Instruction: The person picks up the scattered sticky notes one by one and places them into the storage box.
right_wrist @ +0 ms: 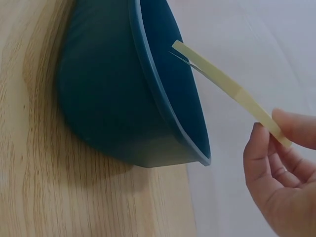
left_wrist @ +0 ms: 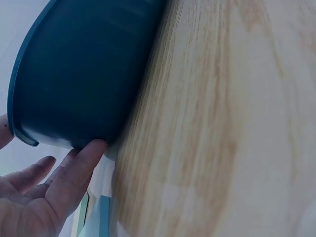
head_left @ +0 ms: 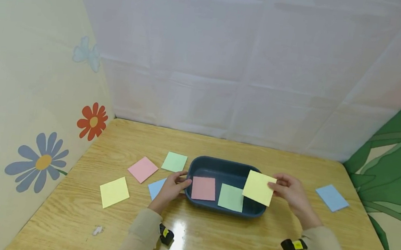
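A dark blue oblong plastic tub (head_left: 230,166) stands on the table. At its left end my left hand (head_left: 170,188) holds it, thumb at the rim and fingers against the outer wall (left_wrist: 74,89). My right hand (head_left: 290,195) pinches a yellow sticky note pad (head_left: 259,187) by its right edge. That pad is tilted over the right end of the tub, and from the side its thin stack of sheets (right_wrist: 222,81) shows. Inside the tub lie a pink pad (head_left: 204,188) and a green pad (head_left: 231,197), side by side.
Left of the tub lie a green pad (head_left: 174,162), a pink pad (head_left: 143,169), a yellow pad (head_left: 114,192) and a blue pad (head_left: 156,187) partly behind my left hand. Another blue pad (head_left: 332,197) lies far right. White cloth (head_left: 193,58) hangs behind the wooden table (head_left: 231,244).
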Tool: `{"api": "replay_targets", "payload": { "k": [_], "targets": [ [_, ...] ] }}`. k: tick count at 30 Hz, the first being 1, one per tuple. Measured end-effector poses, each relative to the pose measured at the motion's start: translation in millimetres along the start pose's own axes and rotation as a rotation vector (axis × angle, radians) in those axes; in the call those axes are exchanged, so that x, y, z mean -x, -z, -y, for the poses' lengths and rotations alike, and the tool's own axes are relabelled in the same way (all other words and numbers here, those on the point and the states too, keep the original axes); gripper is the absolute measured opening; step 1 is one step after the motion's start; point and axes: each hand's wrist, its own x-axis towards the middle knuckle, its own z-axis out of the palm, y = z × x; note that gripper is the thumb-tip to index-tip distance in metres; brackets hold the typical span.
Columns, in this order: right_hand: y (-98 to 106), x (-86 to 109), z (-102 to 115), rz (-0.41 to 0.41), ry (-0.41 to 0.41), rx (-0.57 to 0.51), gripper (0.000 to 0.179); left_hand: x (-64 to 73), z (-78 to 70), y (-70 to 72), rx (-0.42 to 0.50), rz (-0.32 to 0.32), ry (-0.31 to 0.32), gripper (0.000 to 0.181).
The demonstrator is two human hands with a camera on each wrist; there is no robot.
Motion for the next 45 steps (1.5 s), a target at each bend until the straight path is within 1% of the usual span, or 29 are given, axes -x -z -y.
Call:
{"api": "replay_targets", "payload": {
  "k": [1,3,5,13,22,25,29,34,36,37,40,45],
  "targets": [
    [-1,-0.5,0,0.002,0.001,-0.004,0.034,-0.3,0.3,-0.2,-0.004,-0.002,0.002,0.049],
    [-3,-1.3,1,0.005,0.002,-0.01,0.034,-4.5,7.2,0.5,-0.008,-0.009,0.003,0.049],
    [-5,-2.0,2,0.011,0.009,-0.01,0.035,-5.2,8.2,0.0,-0.006,-0.014,0.002,0.049],
    [-11,-6.1,4,0.02,0.017,0.001,0.038,-2.0,5.9,-1.1,0.029,-0.013,-0.026,0.048],
    [-20,-10.1,7,0.055,0.03,-0.022,0.038,-3.2,6.1,-1.6,0.011,-0.023,-0.012,0.047],
    [-23,-11.6,8,0.065,0.035,-0.029,0.037,-3.1,6.3,-1.5,0.002,-0.015,-0.018,0.048],
    [-28,-14.0,9,0.072,0.033,-0.035,0.037,-0.5,1.7,-1.2,0.006,-0.001,-0.013,0.048],
    [-34,-16.8,9,0.083,0.033,-0.036,0.035,7.1,-11.2,-1.6,0.006,0.016,-0.01,0.046],
    [-38,-17.6,9,0.084,0.03,-0.039,0.035,8.1,-12.9,-1.7,0.003,0.02,-0.009,0.046],
    [-39,-17.8,9,0.085,0.031,-0.041,0.035,8.0,-12.4,-1.6,0.011,0.019,-0.004,0.046],
    [-44,-19.1,9,0.092,0.029,-0.061,0.035,4.3,-5.2,-0.5,0.016,0.013,0.002,0.048],
    [-51,-21.9,9,0.113,0.028,-0.096,0.035,-1.1,5.1,0.1,-0.002,-0.004,-0.005,0.05]
  ]
}}
